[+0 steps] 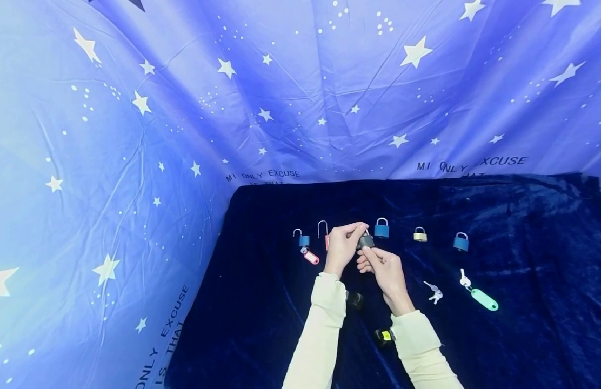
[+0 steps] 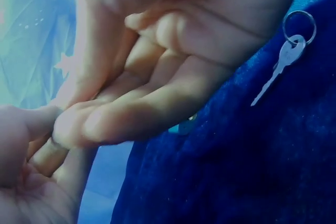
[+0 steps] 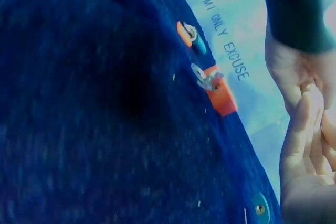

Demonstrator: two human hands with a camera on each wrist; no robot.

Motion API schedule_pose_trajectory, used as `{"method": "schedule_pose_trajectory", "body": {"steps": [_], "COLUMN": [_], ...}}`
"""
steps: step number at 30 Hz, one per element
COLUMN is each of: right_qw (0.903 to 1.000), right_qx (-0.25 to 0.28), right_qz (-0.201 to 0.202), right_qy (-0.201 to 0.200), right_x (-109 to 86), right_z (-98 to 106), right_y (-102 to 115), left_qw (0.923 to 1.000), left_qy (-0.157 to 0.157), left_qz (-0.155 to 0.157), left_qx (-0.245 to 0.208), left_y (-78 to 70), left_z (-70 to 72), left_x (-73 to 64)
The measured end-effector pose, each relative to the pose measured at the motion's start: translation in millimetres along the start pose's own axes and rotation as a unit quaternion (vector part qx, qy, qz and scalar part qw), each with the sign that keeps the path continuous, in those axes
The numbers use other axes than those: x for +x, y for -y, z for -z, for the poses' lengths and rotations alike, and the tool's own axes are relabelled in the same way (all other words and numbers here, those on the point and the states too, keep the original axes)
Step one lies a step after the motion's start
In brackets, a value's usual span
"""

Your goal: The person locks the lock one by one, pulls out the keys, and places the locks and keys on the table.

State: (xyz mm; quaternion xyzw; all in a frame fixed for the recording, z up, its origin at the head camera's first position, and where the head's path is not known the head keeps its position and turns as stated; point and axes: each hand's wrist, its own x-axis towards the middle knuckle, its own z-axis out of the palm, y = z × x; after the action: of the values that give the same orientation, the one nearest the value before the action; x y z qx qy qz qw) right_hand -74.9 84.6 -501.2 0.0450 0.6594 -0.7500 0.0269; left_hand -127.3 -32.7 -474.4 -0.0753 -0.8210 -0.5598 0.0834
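Note:
A small dark grey padlock (image 1: 366,241) is held up between both hands over the dark blue cloth. My left hand (image 1: 341,249) pinches it near the shackle at the top. From below, my right hand (image 1: 389,273) grips its body, thumb on the near face. Fingers hide much of the lock, and whether a key sits in it I cannot tell. Left of the hands lies a red padlock (image 1: 327,242) with a raised long shackle, partly covered by my left hand. A blue padlock (image 1: 381,230) lies just to the right of the grey one.
Far left, a blue padlock (image 1: 304,241) has a swung-open shackle, a key and a red tag (image 1: 311,257). To the right lie a brass padlock (image 1: 420,235), another blue padlock (image 1: 460,243), loose keys (image 1: 434,292) and a green key tag (image 1: 484,299). Starry curtains (image 1: 281,108) border the cloth.

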Motion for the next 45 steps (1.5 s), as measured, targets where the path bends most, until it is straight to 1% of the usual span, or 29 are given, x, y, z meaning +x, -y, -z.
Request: {"method": "schedule_pose_trajectory", "body": {"steps": [2, 4, 9, 12, 14, 16, 19, 21, 24, 27, 29, 31, 34, 38, 42, 45], "right_qw": [0.9999, 0.9996, 0.9979, 0.9973, 0.9973, 0.9973, 0.9973, 0.9974, 0.9977, 0.9985, 0.9989, 0.9991, 0.9987, 0.9970, 0.9958, 0.9951], "right_qx": [0.011, 0.023, 0.058, 0.065, 0.064, 0.064, 0.066, 0.065, 0.062, 0.049, 0.038, 0.030, 0.033, 0.057, 0.074, 0.082], "right_qz": [-0.002, -0.005, -0.006, -0.009, -0.011, -0.012, -0.013, -0.017, -0.018, -0.012, -0.009, -0.009, -0.007, 0.000, 0.000, -0.010], "right_qy": [-0.008, -0.014, -0.027, -0.032, -0.035, -0.036, -0.029, -0.025, -0.019, -0.021, -0.024, -0.030, -0.039, -0.054, -0.055, -0.055], "right_x": [-1.2, -2.7, -3.6, -3.4, -3.4, -2.9, -2.0, -2.1, -2.7, -4.2, -6.1, -8.4, -10.5, -9.3, -5.7, -5.9], "right_z": [-1.5, -3.1, -6.3, -6.2, -5.8, -5.1, -3.9, -2.6, -1.3, -1.2, -1.8, -2.4, -3.9, -5.2, -6.0, -8.4], "right_y": [0.5, 0.7, 1.5, 1.5, 1.3, 1.3, 2.7, 4.0, 6.0, 6.1, 5.0, 3.2, 1.4, 2.7, 6.9, 7.7], "left_qw": [1.0000, 1.0000, 0.9999, 0.9992, 0.9976, 0.9962, 0.9956, 0.9961, 0.9954, 0.9926, 0.9896, 0.9866, 0.9866, 0.9908, 0.9899, 0.9903], "left_qy": [-0.008, -0.008, -0.009, -0.006, -0.004, -0.004, -0.007, -0.006, -0.008, -0.004, 0.000, 0.007, 0.011, 0.009, 0.006, 0.004], "left_qz": [-0.002, 0.000, 0.014, 0.033, 0.045, 0.048, 0.041, 0.033, 0.017, 0.007, 0.011, 0.025, 0.032, 0.016, 0.008, 0.005], "left_qx": [0.005, 0.000, 0.000, -0.023, -0.052, -0.072, -0.084, -0.082, -0.093, -0.121, -0.143, -0.161, -0.159, -0.134, -0.142, -0.139], "left_y": [-1.9, -4.1, -7.6, -5.5, -4.2, -4.1, -3.2, -0.9, 3.5, 5.8, 7.2, 7.3, 5.8, 2.2, 0.3, 1.1], "left_z": [-1.9, -3.4, -7.4, -11.2, -12.9, -13.1, -12.8, -13.2, -15.6, -16.9, -17.6, -17.7, -17.0, -16.2, -16.6, -15.9], "left_x": [0.0, 0.0, 2.0, 2.3, 1.4, 0.8, 0.7, 0.3, -0.7, -3.1, -5.6, -8.8, -10.8, -7.3, -1.4, -1.7]}}
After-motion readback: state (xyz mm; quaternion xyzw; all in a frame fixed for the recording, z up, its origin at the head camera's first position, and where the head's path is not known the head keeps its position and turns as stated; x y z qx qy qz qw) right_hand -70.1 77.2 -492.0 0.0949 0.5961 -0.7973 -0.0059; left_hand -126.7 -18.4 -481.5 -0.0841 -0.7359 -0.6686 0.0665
